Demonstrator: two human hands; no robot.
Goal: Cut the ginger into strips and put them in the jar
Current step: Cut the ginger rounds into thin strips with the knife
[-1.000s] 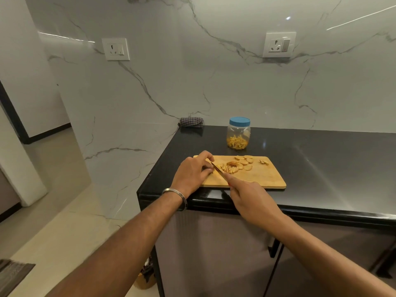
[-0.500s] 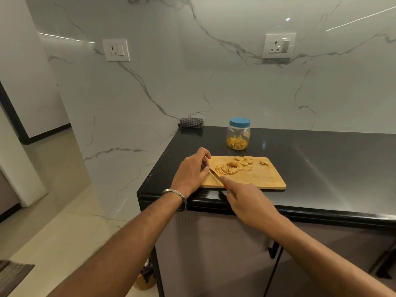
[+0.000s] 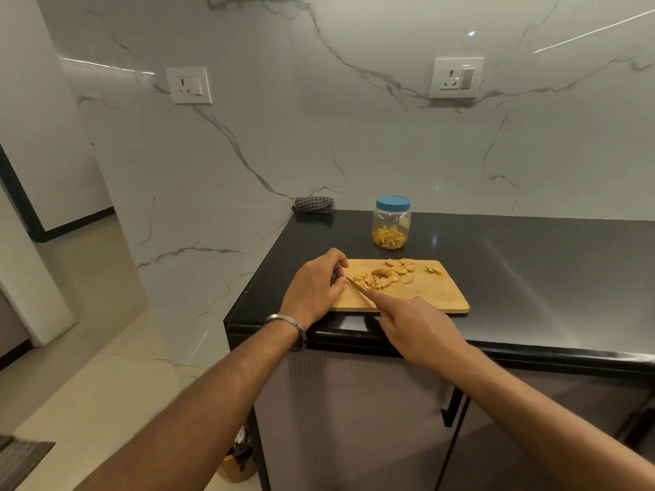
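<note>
A wooden cutting board (image 3: 425,295) was laid on the black countertop (image 3: 531,278), close to its front edge and near its left corner. The ginger (image 3: 382,276) was spread over the far left part of the board: a heap of cut pieces towards the left, round slices (image 3: 402,267) just beside them towards the far edge, and a small scrap (image 3: 433,269) set apart near the board's far right corner.

A knife (image 3: 356,288) was held in the right hand (image 3: 421,329), the fingers curled round the handle, which was hidden under the hand, and the index finger stretched along the back of the blade. The blade was pointed away and leftwards, its tip at the near left edge of the ginger heap. The left hand (image 3: 317,288) was rested on the left end of the board with its fingers curled down beside the blade; whether anything was pinched beneath the fingertips could not be told. A metal bangle (image 3: 287,322) was worn on the left wrist.

The jar (image 3: 391,223) was stood upright on the countertop beyond the board's far edge, apart from it, with a blue lid (image 3: 392,203) closed on top and yellow strips (image 3: 388,237) seen in its lower part. A folded checked cloth (image 3: 313,204) was placed at the far left corner of the countertop against the marble wall (image 3: 319,118).
</note>
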